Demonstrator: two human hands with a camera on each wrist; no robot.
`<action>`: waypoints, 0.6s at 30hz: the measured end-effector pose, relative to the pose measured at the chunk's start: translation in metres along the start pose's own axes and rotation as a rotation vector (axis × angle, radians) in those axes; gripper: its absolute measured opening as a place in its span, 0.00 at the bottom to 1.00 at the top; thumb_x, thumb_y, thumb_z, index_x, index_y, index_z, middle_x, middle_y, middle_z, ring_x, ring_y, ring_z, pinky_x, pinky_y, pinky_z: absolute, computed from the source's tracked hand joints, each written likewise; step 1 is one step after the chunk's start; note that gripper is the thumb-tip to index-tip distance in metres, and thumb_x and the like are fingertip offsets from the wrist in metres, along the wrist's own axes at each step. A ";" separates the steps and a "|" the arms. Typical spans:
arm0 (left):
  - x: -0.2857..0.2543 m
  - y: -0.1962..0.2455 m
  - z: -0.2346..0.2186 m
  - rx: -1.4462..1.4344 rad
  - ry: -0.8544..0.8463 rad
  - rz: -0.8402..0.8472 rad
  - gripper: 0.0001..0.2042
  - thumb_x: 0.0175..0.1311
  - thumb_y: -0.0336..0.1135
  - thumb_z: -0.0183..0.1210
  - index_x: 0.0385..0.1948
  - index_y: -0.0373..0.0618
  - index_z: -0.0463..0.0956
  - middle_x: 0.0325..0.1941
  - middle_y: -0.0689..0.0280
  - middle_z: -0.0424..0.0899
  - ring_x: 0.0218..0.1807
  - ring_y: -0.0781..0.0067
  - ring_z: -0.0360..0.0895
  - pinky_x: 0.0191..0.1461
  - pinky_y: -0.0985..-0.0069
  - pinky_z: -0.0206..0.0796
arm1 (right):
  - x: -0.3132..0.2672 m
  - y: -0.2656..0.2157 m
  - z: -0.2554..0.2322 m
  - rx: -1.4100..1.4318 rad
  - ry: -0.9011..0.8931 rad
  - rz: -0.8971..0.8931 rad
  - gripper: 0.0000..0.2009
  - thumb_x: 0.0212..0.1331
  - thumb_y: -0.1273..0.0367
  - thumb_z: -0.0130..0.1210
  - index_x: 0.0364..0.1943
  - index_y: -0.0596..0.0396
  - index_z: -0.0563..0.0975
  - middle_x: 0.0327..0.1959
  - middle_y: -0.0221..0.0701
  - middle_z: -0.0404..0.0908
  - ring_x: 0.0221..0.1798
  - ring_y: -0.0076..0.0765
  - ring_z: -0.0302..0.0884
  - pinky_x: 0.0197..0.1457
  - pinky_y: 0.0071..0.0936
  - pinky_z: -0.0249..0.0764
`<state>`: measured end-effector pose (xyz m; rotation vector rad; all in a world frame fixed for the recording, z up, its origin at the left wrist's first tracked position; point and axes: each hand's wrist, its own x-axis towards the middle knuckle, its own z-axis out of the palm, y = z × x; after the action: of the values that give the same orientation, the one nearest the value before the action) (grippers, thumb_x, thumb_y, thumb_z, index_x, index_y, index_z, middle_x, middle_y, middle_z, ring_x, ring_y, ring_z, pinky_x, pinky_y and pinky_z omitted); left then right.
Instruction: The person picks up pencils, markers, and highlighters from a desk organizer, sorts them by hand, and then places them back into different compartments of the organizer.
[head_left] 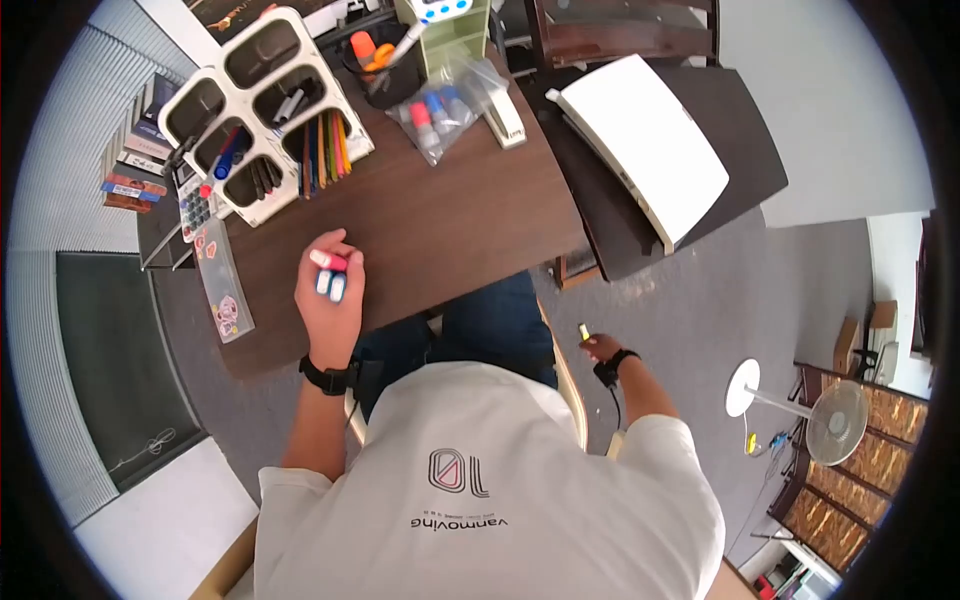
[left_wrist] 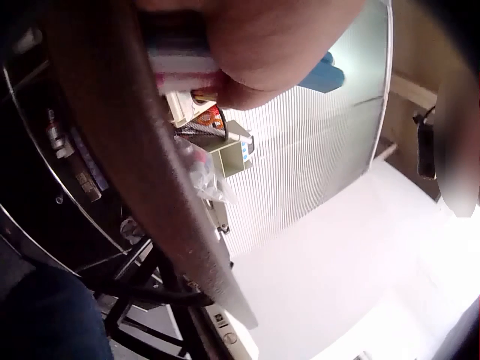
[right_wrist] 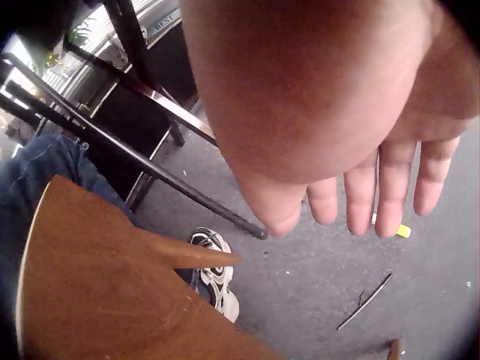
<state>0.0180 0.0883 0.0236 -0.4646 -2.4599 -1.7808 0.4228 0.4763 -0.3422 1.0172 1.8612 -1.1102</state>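
Note:
My left hand (head_left: 330, 315) is over the desk's near left part, its fingers curled round a pink-and-white marker (head_left: 328, 261) and two blue-and-white ones (head_left: 330, 286). The left wrist view shows that hand (left_wrist: 277, 45) close up, with a blue end (left_wrist: 324, 78) sticking out beyond it. Low beside the chair, my right hand (head_left: 602, 347) reaches down. From the right wrist, the hand (right_wrist: 337, 112) has its fingers extended, and a yellow-ended marker (right_wrist: 403, 231) shows partly behind the fingertips. Whether they touch it cannot be told.
On the desk (head_left: 450, 215) stand a white organizer (head_left: 285, 205) with pencils, a black mesh cup (head_left: 385, 90), a bag of markers (head_left: 438, 115) and a stapler (head_left: 505, 122). A wooden chair part (right_wrist: 112, 277) and a shoe (right_wrist: 216, 270) are near my right hand.

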 end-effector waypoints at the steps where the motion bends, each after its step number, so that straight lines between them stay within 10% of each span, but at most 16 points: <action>1: -0.001 0.003 0.001 0.073 -0.007 0.059 0.13 0.64 0.22 0.65 0.50 0.40 0.80 0.43 0.62 0.84 0.44 0.71 0.81 0.52 0.74 0.72 | -0.007 0.002 0.002 0.014 -0.008 0.016 0.21 0.59 0.50 0.63 0.36 0.57 0.85 0.29 0.32 0.85 0.30 0.35 0.80 0.36 0.38 0.75; 4: -0.001 0.019 0.007 0.333 -0.072 0.223 0.16 0.59 0.22 0.65 0.50 0.42 0.81 0.45 0.59 0.83 0.48 0.61 0.81 0.55 0.67 0.72 | -0.008 0.007 -0.005 -0.234 -0.057 0.154 0.26 0.60 0.46 0.62 0.46 0.56 0.86 0.45 0.42 0.89 0.49 0.49 0.86 0.55 0.45 0.78; 8: 0.000 0.021 0.019 0.569 -0.114 0.344 0.21 0.54 0.21 0.65 0.53 0.44 0.81 0.48 0.57 0.83 0.53 0.54 0.79 0.60 0.63 0.71 | 0.066 0.100 0.037 -0.471 -0.056 0.050 0.29 0.58 0.45 0.62 0.49 0.57 0.86 0.44 0.47 0.89 0.50 0.49 0.87 0.55 0.45 0.80; 13: -0.006 0.012 0.026 0.769 -0.044 0.307 0.14 0.62 0.22 0.64 0.50 0.41 0.81 0.48 0.57 0.84 0.52 0.59 0.81 0.60 0.66 0.70 | 0.068 0.098 0.054 -0.235 -0.082 0.295 0.30 0.60 0.45 0.60 0.51 0.60 0.84 0.53 0.48 0.86 0.57 0.52 0.84 0.60 0.47 0.78; 17: -0.011 0.009 0.029 0.831 0.063 0.265 0.10 0.65 0.22 0.63 0.46 0.40 0.80 0.47 0.58 0.83 0.49 0.62 0.81 0.58 0.67 0.71 | 0.178 0.207 0.161 0.143 0.135 0.339 0.32 0.65 0.45 0.57 0.60 0.58 0.79 0.64 0.44 0.80 0.69 0.52 0.76 0.69 0.49 0.72; 18: -0.013 0.002 0.024 0.850 0.063 0.272 0.08 0.64 0.22 0.63 0.44 0.40 0.80 0.45 0.59 0.83 0.48 0.63 0.80 0.57 0.67 0.71 | 0.221 0.236 0.179 -0.036 -0.058 0.172 0.31 0.65 0.46 0.58 0.59 0.61 0.79 0.63 0.47 0.81 0.68 0.53 0.76 0.68 0.50 0.72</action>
<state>0.0337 0.1083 0.0145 -0.5873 -2.6323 -0.5423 0.5732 0.4434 -0.6782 1.0915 1.7074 -0.9908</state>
